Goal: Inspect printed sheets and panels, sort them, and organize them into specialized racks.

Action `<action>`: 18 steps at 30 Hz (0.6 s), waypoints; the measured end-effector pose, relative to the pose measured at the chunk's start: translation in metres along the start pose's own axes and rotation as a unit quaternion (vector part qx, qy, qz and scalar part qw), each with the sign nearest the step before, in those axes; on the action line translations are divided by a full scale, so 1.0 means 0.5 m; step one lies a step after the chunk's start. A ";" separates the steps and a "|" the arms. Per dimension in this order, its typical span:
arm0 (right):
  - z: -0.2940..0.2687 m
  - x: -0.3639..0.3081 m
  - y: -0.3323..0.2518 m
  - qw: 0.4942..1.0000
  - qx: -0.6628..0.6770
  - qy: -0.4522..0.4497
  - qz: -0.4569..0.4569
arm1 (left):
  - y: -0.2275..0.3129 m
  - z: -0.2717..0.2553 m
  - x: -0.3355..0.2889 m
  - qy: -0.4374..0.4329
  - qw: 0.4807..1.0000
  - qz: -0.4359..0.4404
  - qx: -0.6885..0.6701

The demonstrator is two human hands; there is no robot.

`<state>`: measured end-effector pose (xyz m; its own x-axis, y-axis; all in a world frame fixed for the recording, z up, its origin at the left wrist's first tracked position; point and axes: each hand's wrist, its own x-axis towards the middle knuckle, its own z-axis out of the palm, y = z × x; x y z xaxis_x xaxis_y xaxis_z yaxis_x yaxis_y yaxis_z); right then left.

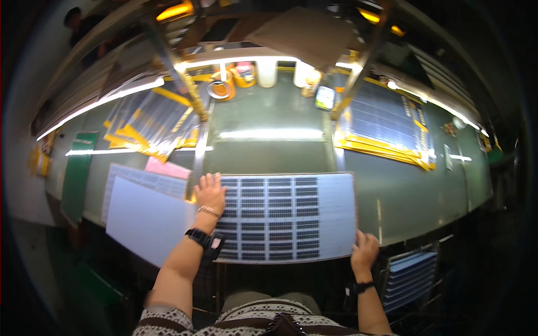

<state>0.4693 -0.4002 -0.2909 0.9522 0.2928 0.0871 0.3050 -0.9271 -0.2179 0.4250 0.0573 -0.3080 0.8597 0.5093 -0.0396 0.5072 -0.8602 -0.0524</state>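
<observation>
A flat pale-blue panel [337, 215] printed with rows of dark rectangular blocks lies at the near edge of the table, its front edge overhanging. My left hand [210, 196] rests flat on its left part, fingers stretched out and slightly apart. At the panel's right edge, near the front corner, my right hand [364, 250] is closed round the rim, its thumb side toward the panel. Left of my left hand, a plain pale sheet [147, 219] lies over another patterned sheet [119, 175]. A pink sheet [166, 167] pokes out behind them.
Yellow-edged clear films lie in piles at the left [162, 115] and right [375, 120]. Orange tubs [223, 88], white cylinders and a small display [324, 98] stand at the back. Metal posts [350, 89] rise from the table. A rack of blue panels [412, 274] stands front right.
</observation>
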 end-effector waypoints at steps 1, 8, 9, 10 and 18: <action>0.013 0.039 -0.015 0.998 -0.037 0.005 -0.044 | -0.013 0.041 -0.014 0.074 0.997 0.015 0.000; 0.122 0.311 0.004 0.985 -0.097 0.058 -0.132 | 0.014 0.073 -0.016 0.107 0.993 0.028 -0.047; 0.133 0.326 0.003 0.986 -0.098 0.053 -0.123 | 0.013 0.071 -0.016 0.103 0.993 0.026 -0.057; 0.141 0.337 0.005 0.987 -0.099 0.049 -0.113 | 0.014 0.070 -0.015 0.098 0.993 0.025 -0.068; 0.120 0.324 0.013 0.975 -0.165 0.033 -0.143 | 0.025 0.067 -0.023 0.086 0.995 -0.006 -0.054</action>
<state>0.6268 -0.3447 -0.3365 0.8226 0.5449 0.1624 0.5258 -0.8377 0.1479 0.4194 0.0416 -0.3418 0.8462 0.5161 0.1324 0.5135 -0.8563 0.0553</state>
